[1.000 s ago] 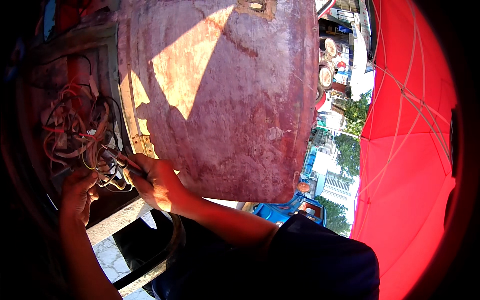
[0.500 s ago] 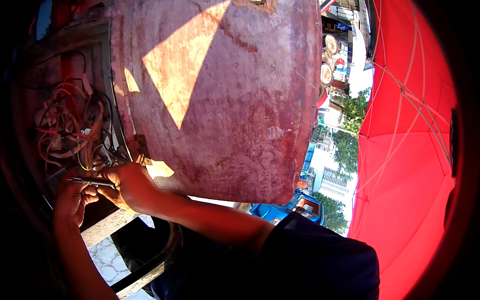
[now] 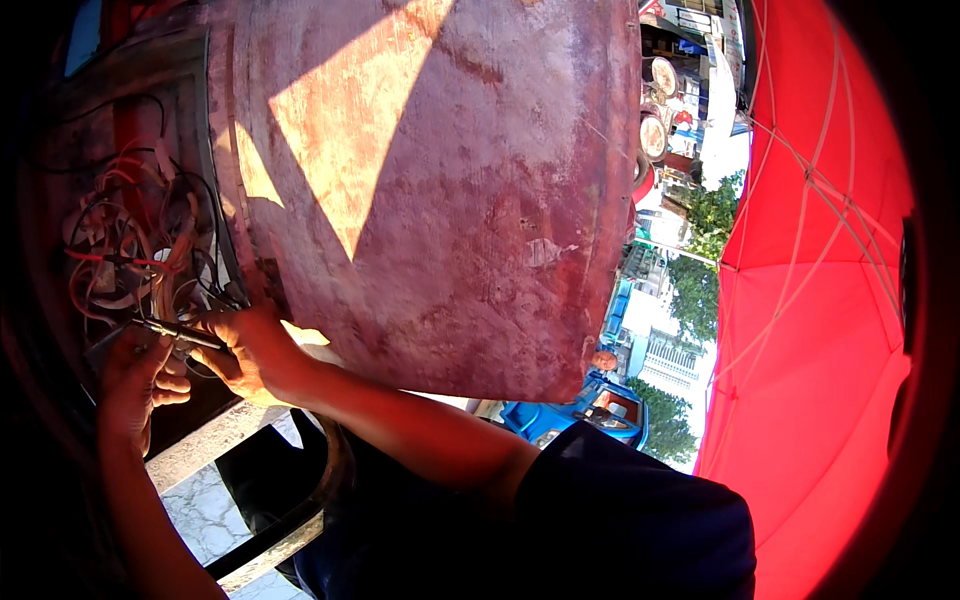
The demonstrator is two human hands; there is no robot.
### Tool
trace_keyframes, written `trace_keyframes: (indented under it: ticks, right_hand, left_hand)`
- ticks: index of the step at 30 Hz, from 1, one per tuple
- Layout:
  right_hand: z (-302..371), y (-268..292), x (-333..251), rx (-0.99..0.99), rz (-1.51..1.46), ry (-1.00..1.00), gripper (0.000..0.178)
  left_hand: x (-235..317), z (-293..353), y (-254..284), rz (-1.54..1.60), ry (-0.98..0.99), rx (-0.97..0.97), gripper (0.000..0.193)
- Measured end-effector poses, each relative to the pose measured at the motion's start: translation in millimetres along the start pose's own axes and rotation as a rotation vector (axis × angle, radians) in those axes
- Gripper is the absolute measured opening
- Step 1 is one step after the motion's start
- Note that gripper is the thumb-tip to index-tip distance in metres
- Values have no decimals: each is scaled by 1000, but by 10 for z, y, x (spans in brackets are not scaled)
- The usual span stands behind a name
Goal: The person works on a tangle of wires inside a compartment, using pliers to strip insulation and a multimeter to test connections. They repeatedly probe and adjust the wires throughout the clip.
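My right hand point(image 3: 250, 352) is closed around a slim, dark, pen-shaped tool point(image 3: 185, 333), whose thin end points left and slightly up. Close by on the left is my left hand point(image 3: 135, 378), its thumb and fingers curled together by the tool's thin end. Whatever those fingers pinch is too dark and small to make out. Just above both hands, a tangled bundle of wires point(image 3: 165, 262), with red, black and pale strands, hangs in a shadowed recess. Some strands run down behind the hands.
A large, worn reddish metal panel point(image 3: 470, 220) stands right of the wires, crossed by bright sun patches. Below my hands runs a pale frame bar point(image 3: 205, 440). A red canopy point(image 3: 800, 350) with thin ribs fills the right side. Beyond the panel stands a blue vehicle point(image 3: 590, 408).
Both hands have shifted slightly up within the picture. The tool tilts more, its thin end now higher. Sun patches on the panel look wider as the view has moved a little.
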State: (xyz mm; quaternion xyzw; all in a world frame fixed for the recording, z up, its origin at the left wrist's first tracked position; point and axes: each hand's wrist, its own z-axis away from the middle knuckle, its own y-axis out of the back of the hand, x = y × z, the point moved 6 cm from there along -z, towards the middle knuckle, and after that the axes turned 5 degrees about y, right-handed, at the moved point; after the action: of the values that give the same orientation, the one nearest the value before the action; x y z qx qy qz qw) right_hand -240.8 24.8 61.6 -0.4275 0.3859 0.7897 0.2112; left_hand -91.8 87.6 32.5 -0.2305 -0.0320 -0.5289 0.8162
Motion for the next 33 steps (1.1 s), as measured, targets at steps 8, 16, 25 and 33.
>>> trace_keyframes:
  ticks: [8,16,25,33]
  right_hand:
    - [-26,-38,14,-81,-63,-105,11]
    - [-28,36,-66,-192,8,-152,14]
    - [-31,0,32,-20,-92,-137,6]
    - [-40,48,12,-24,-166,-159,11]
  left_hand:
    - [124,131,-156,-327,-361,95,12]
    - [16,132,-151,-456,-537,194,16]
    - [62,134,-151,-431,-616,182,12]
    - [-2,103,-145,-373,-448,108,12]
